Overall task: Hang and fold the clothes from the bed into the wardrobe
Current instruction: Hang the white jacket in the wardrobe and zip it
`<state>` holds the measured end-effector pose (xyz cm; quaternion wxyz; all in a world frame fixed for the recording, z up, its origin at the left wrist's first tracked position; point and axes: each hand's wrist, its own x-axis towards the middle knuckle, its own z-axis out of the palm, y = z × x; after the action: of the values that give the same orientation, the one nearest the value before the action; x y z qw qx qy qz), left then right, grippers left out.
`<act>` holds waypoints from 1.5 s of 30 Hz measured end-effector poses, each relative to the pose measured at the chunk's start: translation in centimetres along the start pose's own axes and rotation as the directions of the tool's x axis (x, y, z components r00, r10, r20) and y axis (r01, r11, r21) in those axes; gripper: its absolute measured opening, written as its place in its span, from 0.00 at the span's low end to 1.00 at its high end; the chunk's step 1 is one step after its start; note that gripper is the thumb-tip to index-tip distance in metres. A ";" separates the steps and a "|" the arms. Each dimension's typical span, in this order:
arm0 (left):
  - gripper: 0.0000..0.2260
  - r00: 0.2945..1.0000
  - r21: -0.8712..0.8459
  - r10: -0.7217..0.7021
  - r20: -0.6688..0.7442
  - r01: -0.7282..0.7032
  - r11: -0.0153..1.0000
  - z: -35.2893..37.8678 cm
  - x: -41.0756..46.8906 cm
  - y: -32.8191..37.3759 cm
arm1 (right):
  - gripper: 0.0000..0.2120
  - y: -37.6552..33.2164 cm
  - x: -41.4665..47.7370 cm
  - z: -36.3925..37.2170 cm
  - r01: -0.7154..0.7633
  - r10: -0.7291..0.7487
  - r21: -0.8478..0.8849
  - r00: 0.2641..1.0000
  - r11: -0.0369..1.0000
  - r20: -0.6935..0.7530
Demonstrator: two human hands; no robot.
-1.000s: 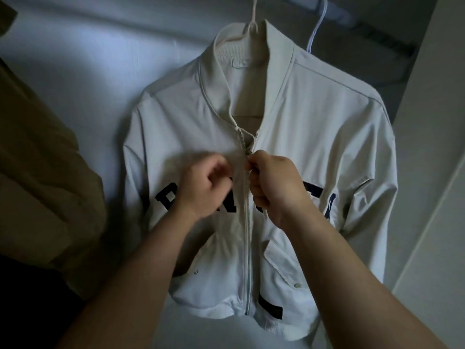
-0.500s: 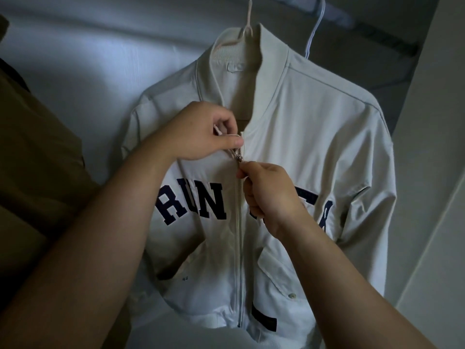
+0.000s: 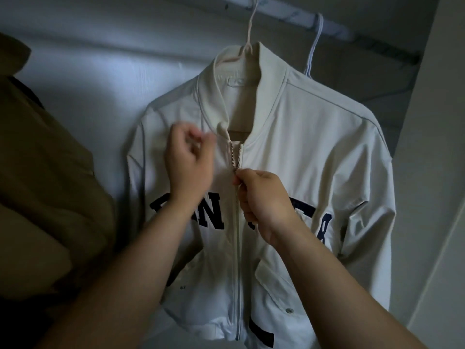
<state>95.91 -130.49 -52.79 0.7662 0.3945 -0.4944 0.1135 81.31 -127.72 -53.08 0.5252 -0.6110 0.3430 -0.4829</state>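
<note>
two hands: the left hand (image 3: 188, 162) and the right hand (image 3: 264, 197). one white jacket (image 3: 302, 152), with one zip (image 3: 237, 235) down its front and one zip pull (image 3: 235, 172). two hangers: one cream hanger (image 3: 249, 28) and one pale blue hanger (image 3: 314, 44). one rail (image 3: 334, 32). one olive-brown garment (image 3: 45, 197) at the left edge. on the jacket, one dark patch (image 3: 261, 336) at the hem and one flap pocket (image 3: 276, 280) plainly seen, bearing one snap (image 3: 289, 310). the dark chest letters (image 3: 211, 215) are partly covered by the arms, so their number can't be told.
</note>
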 end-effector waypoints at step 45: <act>0.07 0.543 0.505 0.029 0.839 -0.798 0.329 5.4 11.8 14.2 | 0.15 -11.5 -3.9 -6.1 0.282 -0.562 -0.838 0.826 0.467 -0.035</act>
<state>90.01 -127.49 -34.70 0.1318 0.5710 -0.7049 0.3996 73.32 -123.57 -42.88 -0.0078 -0.7626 0.4354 -0.4783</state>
